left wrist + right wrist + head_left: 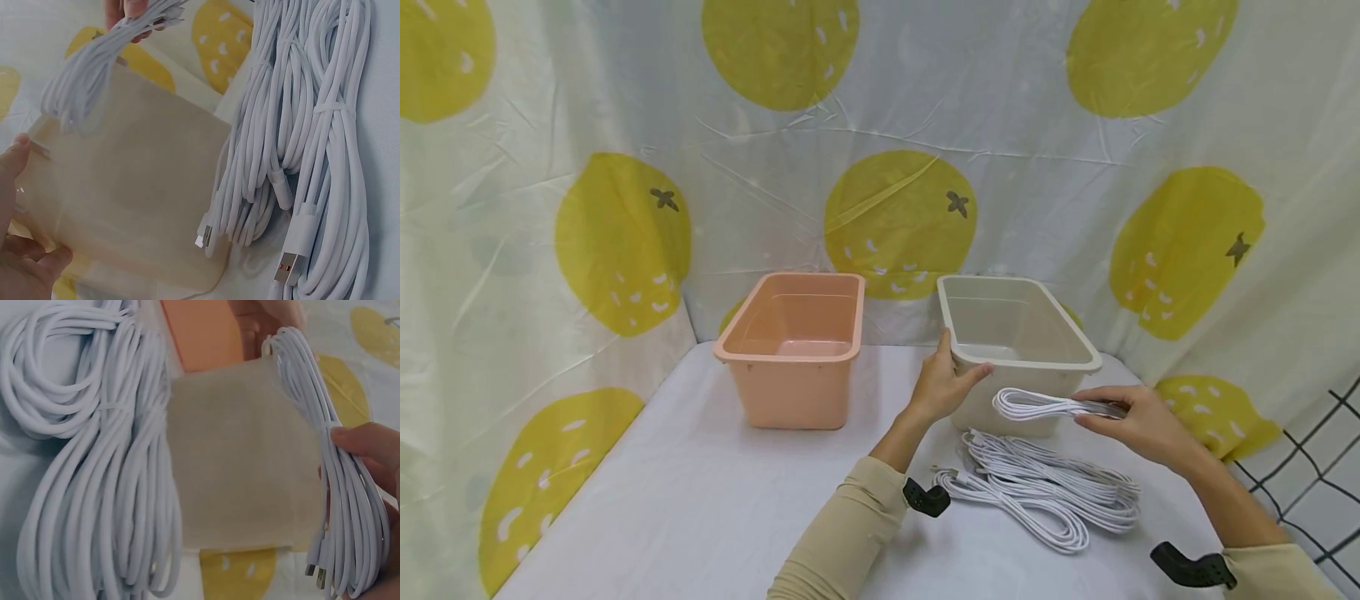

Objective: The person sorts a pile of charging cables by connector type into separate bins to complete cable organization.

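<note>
My right hand (1138, 421) pinches a coiled bundle of white USB cable (1033, 405) in front of the beige plastic bin (1022, 365). Metal plugs stick out at the lower end of this bundle in the right wrist view. My left hand (946, 383) grips the bin's front left corner, thumb toward the front and fingers along the side. More white USB cable bundles (1052, 479), each tied at its middle, lie in a pile on the table before the bin. In the left wrist view a USB plug (289, 262) shows on the nearest bundle (334, 156).
A peach plastic bin (793, 392) stands to the left of the beige one on the white tablecloth (700, 500). Behind both hangs a curtain (760, 200) with yellow fruit prints. Black wire grid (1311, 475) is at the right edge.
</note>
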The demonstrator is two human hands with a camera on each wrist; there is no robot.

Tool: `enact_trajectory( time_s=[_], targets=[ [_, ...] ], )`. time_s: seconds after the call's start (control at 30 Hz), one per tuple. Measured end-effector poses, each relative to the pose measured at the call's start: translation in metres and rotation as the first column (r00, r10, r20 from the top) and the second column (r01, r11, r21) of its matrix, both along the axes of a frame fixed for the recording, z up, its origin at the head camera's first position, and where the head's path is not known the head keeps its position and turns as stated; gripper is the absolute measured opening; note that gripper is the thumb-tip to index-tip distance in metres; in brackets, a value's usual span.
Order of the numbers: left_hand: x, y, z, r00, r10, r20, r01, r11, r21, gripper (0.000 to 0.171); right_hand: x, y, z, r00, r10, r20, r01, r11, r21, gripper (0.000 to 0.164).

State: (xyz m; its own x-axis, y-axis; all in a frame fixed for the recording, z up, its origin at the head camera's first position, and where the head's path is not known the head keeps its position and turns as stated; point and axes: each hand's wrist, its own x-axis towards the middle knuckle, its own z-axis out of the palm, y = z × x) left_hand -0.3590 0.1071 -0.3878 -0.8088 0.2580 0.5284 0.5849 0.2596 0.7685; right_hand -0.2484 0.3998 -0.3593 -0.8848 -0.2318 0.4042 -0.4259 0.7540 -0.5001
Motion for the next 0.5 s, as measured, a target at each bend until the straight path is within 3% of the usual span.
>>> enact_trajectory(
  time_s=[0.27,0.5],
  targets=[
    [0.0,0.0,-0.001,1.0,-0.01,-0.004,0.01,1.0,-0.006,0.07,0.003,0.004,0.031,0.999,-0.012,-0.033,0.011,0.999,-0.038,0.031],
    [0.001,-0.001,0.001,1.0,-0.012,-0.018,0.012,1.0,-0.007,0.071,-0.01,0.007,0.056,0.998,-0.049,-0.045,0.048,0.999,-0.021,0.034]
  ],
)
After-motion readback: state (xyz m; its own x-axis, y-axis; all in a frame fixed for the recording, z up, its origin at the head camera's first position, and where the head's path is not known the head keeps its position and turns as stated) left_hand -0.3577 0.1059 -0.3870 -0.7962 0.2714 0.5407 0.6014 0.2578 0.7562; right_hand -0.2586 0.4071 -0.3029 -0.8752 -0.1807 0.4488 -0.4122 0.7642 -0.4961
